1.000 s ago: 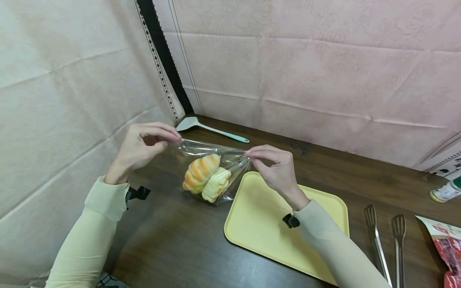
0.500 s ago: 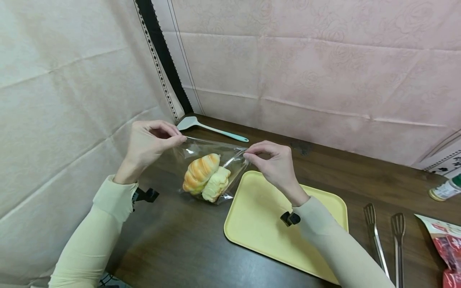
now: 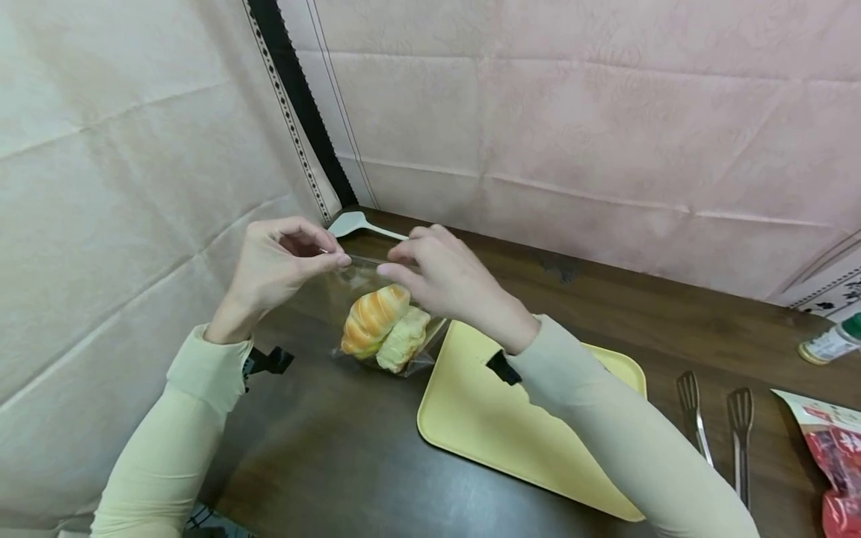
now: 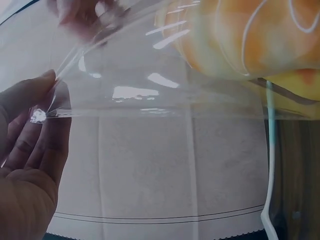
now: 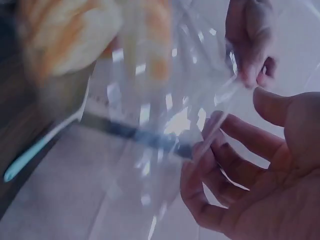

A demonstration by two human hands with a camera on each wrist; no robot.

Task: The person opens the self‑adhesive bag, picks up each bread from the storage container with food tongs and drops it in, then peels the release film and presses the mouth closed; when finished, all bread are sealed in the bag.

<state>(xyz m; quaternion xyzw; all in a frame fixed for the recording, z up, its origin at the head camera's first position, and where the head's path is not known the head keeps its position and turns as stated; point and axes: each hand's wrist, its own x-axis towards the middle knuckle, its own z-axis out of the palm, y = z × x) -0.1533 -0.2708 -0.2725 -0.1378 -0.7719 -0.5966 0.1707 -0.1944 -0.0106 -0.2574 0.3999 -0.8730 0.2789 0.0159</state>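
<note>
My left hand (image 3: 279, 261) pinches the top left corner of a clear plastic bag (image 4: 135, 95) between thumb and fingers. Inside the bag are a striped golden bread roll (image 3: 373, 317) and a paler yellow bread piece (image 3: 403, 341), side by side. Along the bag's top edge, close to the left hand, is my right hand (image 3: 451, 280). Its thumb stands apart from the fingers, and in the right wrist view the bent fingertips (image 5: 200, 150) touch the plastic edge. The right part of the bag's top is hidden behind this hand in the head view.
A yellow tray (image 3: 471, 418) lies right of the bag, under the right forearm. Behind the bag is a pale spatula (image 3: 350, 223). Metal tongs (image 3: 741, 411), a red-and-white packet (image 3: 837, 456) and a green-capped bottle (image 3: 832, 341) lie at the right. Fabric walls border the table.
My right hand has let go of the bag's right corner and moved left along its top edge toward the left hand. The left hand keeps its pinch, nearly still.
</note>
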